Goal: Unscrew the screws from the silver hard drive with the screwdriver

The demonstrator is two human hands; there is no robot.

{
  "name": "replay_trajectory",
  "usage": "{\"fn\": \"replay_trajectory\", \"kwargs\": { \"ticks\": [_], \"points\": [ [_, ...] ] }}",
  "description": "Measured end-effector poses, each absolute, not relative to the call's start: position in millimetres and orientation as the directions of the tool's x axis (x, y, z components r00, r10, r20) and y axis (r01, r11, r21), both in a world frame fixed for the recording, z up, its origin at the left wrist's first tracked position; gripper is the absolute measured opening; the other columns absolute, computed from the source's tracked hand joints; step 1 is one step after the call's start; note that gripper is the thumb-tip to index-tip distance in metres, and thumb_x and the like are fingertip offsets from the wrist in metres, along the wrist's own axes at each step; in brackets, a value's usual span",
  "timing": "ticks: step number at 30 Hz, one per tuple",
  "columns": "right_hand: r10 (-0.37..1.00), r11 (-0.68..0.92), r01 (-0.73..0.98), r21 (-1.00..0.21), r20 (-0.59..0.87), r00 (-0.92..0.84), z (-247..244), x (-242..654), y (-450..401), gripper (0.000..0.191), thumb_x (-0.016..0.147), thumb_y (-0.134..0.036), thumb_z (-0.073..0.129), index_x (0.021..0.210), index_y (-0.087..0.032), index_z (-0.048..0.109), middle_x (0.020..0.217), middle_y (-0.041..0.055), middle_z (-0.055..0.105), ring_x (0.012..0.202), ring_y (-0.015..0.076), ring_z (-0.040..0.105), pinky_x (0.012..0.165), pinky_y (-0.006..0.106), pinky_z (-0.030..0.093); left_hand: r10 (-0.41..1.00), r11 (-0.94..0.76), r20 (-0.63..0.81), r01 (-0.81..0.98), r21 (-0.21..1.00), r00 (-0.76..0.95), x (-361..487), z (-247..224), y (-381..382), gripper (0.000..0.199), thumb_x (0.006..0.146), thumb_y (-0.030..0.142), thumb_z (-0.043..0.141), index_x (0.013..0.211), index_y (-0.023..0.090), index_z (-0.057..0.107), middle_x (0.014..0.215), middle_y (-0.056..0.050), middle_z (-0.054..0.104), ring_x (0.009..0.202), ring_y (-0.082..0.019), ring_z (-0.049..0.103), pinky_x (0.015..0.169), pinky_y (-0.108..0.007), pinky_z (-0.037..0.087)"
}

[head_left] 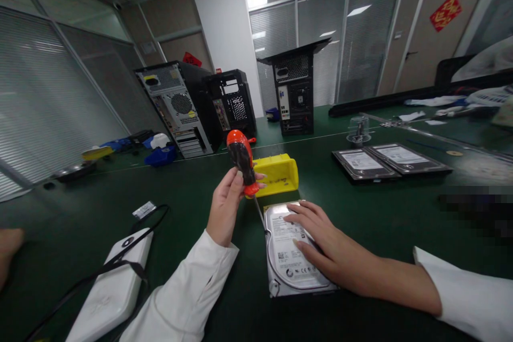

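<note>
My left hand [227, 204] grips a screwdriver [241, 157] with a red and black handle. Its thin shaft slants down, and the tip meets the left edge of a silver hard drive [282, 248] lying flat on the green table. Across the upper right part of the drive lies my right hand [324, 243], its fingers spread over the label. Just behind the drive is a yellow bin [292, 173] with small dark bits inside, partly hidden by my left hand.
Two more hard drives [358, 163] lie at the right beside a clear container [358, 131]. Computer cases [296, 96] stand at the back. A white power bank [116, 283] with a black cable is at the left. Someone's hand [8, 248] shows at the left edge.
</note>
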State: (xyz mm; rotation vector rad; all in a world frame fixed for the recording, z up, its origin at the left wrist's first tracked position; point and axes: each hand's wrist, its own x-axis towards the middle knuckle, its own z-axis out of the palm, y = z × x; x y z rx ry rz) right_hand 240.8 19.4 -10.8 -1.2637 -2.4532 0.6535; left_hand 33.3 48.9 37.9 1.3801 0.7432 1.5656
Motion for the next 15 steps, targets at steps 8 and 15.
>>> {"fn": "replay_trajectory", "kwargs": {
  "ticks": [8,15],
  "points": [
    [0.812,0.525,0.662,-0.536,0.082,-0.578,-12.6,240.5,20.4,0.048,0.088,-0.049,0.029,0.131,-0.03,0.033,0.144,-0.0078,0.017,0.136,0.0151,0.004,0.115,0.039,0.016,0.901,-0.42,0.434,-0.222,0.88,0.016,33.1,38.4,48.5,0.034,0.081,0.044,0.058,0.103,0.018,0.062,0.084,-0.003,0.068,0.073,-0.013,0.066,0.071,-0.021,0.051],
    [0.808,0.529,0.645,-0.552,0.094,-0.582,-11.9,242.7,19.4,0.048,0.087,-0.046,0.032,0.131,-0.027,0.034,0.144,-0.0041,0.02,0.136,0.0183,0.006,0.114,0.043,0.018,0.902,-0.419,0.431,-0.213,0.883,0.014,33.5,38.6,49.8,0.034,0.08,0.042,0.06,0.104,0.017,0.062,0.084,-0.003,0.068,0.074,-0.014,0.066,0.072,-0.021,0.05]
  ]
}}
